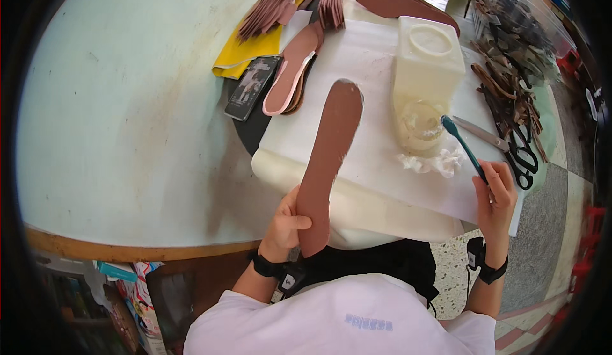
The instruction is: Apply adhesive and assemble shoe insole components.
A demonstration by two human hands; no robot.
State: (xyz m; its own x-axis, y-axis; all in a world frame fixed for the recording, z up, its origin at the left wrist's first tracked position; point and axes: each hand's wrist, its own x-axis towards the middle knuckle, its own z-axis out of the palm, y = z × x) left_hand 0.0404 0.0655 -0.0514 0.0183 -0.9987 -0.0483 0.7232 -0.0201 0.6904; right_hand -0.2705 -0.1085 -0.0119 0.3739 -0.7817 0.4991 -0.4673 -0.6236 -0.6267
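My left hand (285, 222) grips the near end of a long brown shoe insole (330, 157), which reaches out over a white work sheet (376, 100). My right hand (494, 195) holds a teal toothbrush (463, 145) by its handle, bristle end pointing at a translucent plastic jug (426, 68) lying on the sheet. A wad of white tissue (433, 162) lies beside the jug's mouth.
A pink-edged insole (290, 71) and a black phone (252, 88) lie at the sheet's left. Bundles of brown cut pieces (274, 7) sit on yellow material (245, 54). Black scissors (519, 154) and dark strips (510, 81) are at the right on the pale round table (127, 113).
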